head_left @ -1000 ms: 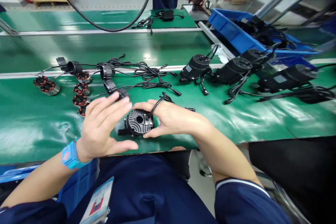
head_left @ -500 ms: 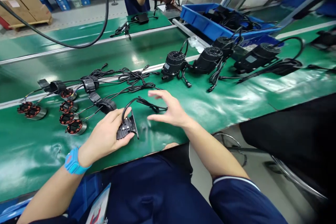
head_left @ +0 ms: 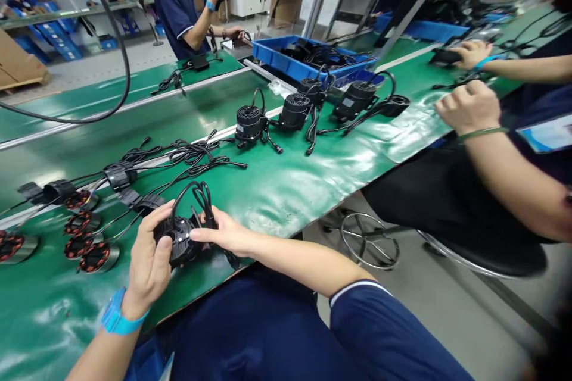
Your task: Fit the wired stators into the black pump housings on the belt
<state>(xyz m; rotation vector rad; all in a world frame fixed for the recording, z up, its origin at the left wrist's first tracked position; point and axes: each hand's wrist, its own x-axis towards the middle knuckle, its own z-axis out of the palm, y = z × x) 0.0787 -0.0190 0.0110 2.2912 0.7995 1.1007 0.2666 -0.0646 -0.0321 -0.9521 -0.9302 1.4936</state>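
Note:
My left hand [head_left: 149, 250] wraps round the left side of a black, ribbed pump [head_left: 181, 238] at the bench's near edge. The pump's top, with small bright screws, faces up. A thick black cable [head_left: 181, 193] arches out of it. My right hand [head_left: 223, 233] closes on the bundled loops of that cable, its thumb resting against the pump's top. The fingers behind the pump are partly hidden. Just left of my left hand lie several copper-wound stators [head_left: 99, 256] wired to black caps [head_left: 120, 174].
Several finished-looking black pumps [head_left: 250, 125] with cables stand further right on the green bench [head_left: 268, 190]. A blue bin [head_left: 286, 65] of black parts sits behind them. Loose cables [head_left: 192, 152] lie mid-bench. At right, a co-worker's hand [head_left: 471, 107] is near a black stool [head_left: 447, 214].
My right hand has gone from open beside the pump to closed on its cable, now bundled against it. The view has swung right, bringing a co-worker into sight.

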